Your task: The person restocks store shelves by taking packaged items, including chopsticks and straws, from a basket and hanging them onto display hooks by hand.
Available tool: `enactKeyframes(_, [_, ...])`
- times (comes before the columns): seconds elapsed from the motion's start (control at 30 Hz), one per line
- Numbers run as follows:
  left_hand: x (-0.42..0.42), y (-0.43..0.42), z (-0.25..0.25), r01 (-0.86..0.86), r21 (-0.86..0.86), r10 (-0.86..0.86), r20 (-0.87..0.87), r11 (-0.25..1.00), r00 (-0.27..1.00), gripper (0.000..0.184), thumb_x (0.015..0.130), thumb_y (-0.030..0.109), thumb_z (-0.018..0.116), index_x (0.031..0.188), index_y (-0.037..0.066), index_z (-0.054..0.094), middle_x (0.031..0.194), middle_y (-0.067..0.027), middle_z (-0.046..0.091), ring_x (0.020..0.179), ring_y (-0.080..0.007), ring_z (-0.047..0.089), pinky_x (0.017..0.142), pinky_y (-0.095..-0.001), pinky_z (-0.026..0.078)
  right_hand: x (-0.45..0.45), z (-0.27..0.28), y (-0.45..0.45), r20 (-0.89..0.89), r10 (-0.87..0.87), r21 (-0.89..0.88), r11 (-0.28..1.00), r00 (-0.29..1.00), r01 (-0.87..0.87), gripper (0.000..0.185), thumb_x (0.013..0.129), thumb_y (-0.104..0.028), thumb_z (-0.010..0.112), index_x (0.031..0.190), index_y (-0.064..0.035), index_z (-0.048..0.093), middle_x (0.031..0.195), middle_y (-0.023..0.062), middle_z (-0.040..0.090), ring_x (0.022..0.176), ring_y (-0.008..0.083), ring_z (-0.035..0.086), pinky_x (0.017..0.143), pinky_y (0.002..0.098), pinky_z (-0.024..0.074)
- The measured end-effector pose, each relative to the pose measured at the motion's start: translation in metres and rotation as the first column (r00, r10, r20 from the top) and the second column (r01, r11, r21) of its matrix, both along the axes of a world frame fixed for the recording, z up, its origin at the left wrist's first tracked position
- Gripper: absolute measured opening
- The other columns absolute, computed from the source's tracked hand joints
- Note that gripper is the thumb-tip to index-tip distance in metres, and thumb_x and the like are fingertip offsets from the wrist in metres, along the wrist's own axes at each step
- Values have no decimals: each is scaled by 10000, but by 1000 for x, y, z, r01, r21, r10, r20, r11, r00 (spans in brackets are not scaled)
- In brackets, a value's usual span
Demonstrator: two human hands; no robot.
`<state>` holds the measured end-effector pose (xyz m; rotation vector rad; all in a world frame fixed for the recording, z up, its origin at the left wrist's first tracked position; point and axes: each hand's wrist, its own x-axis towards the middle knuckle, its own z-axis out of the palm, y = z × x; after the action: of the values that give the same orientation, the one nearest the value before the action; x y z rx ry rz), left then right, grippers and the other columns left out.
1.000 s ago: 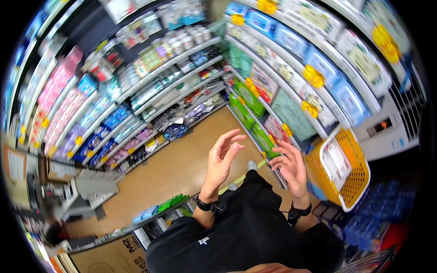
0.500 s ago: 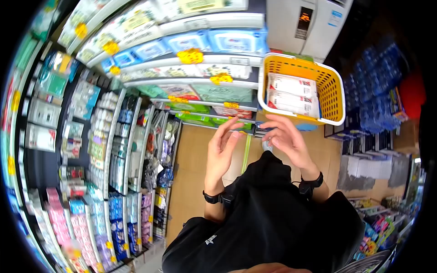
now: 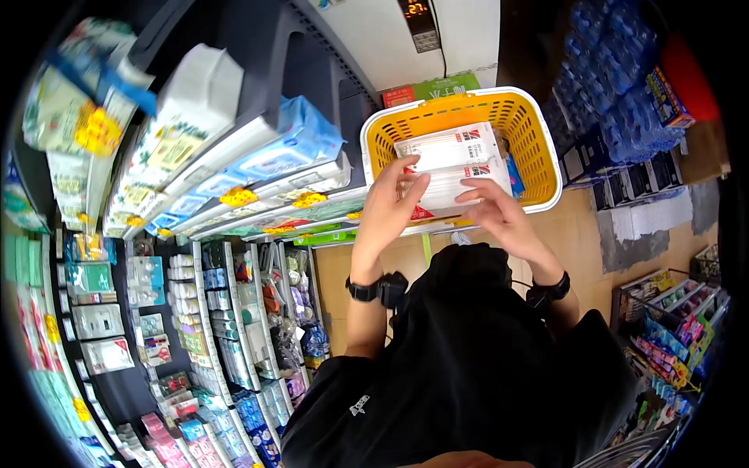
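Observation:
A yellow basket with a white rim (image 3: 550, 160) holds white packs with red marks (image 3: 454, 148), one beside the other, and something blue at their right. My left hand (image 3: 388, 204) is over the basket's near left edge, its thumb and fingers apart and nothing between them. Over the near edge, to the right, my right hand (image 3: 503, 217) has its fingers spread and bent, holding nothing. Both hands partly cover the near pack and the rim. Whether either hand touches the packs, I cannot tell.
Shelves of blue and white tissue packs (image 3: 289, 148) rise close at the left. Behind the basket is a white appliance (image 3: 460, 39) with a lit display. Wrapped blue bottles (image 3: 608, 86) are stacked at the right. A low rack of colourful packets (image 3: 671, 335) is lower right.
The view has swung right, bringing the basket from the right side to directly before me. Both hands now overlap its near edge; they remain empty, with fingers apart.

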<state>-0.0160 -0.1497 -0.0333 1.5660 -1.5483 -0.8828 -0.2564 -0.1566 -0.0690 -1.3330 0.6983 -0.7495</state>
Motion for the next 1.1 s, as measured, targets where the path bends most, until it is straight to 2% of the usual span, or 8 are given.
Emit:
enactKeyframes(0.03, [-6,-20,-10,38,-45,-40,-41,998,998,362,956,242,676,1212,-8,621,1063,-155,704,948,-261,692,811,-347,535,-8,-6,-10,6,-47,-15,999,999,47,485,963,-31,557,1434,-63,441,1222,100,626,998,149,642,878,285,509])
enactKeyframes(0.07, [-10,-39,-18,42,-30,-44,-37,999,998,362,956,242,676,1212,-8,621,1063,-155,704,948,-261,692,811,-347,535,-14,-11,-18,10,-92,-29,995,996,92,488,959,-25,545,1436,-58,445,1221,100,627,999,149,642,880,283,509])
enactKeyframes(0.13, [-15,-75,-35,266,225,-273,1,937,962,321,985,255,629,1175,-4,637,1125,-130,699,967,-212,659,842,-318,516,-27,-8,-32,35,-114,-6,993,993,115,500,949,-10,512,1443,-50,446,1224,100,630,994,153,641,895,282,507])
enactKeyframes(0.23, [-27,-117,-85,336,330,-397,137,882,907,328,973,283,619,1138,3,658,1124,-145,703,1003,-252,668,870,-335,517,-41,-8,-48,8,-196,34,980,981,196,536,917,25,492,1445,-53,447,1238,108,631,995,158,636,932,286,500])
enactKeyframes(0.47, [-36,-163,-171,288,481,-471,318,828,823,518,915,397,677,1227,-14,624,1225,-198,670,1120,-306,653,944,-368,510,-62,-15,-69,-5,-269,84,960,963,269,479,960,-20,505,1435,-54,456,1227,104,639,1000,157,630,907,282,487])
enactKeyframes(0.57, [-31,-169,-192,305,530,-506,287,792,814,622,875,433,720,1260,-38,590,1252,-225,648,1154,-316,636,970,-363,499,-64,-18,-78,2,-291,96,952,957,289,469,967,-40,518,1432,-53,458,1227,103,645,993,157,629,888,277,482])
enactKeyframes(0.9, [-26,-157,-200,336,552,-493,162,764,855,720,721,421,839,1235,-30,613,1167,-218,666,1099,-336,641,932,-382,508,-60,-28,-104,-5,-297,96,950,955,297,458,965,-42,530,1419,-58,477,1232,108,657,987,146,654,868,264,484])
enactKeyframes(1.1, [-25,-161,-186,368,552,-586,290,748,757,653,723,372,857,1200,-9,625,1211,-210,648,1120,-330,629,966,-374,495,-55,-26,-110,-6,-284,98,954,959,283,449,966,-38,534,1411,-58,482,1240,115,656,982,147,658,876,266,483])
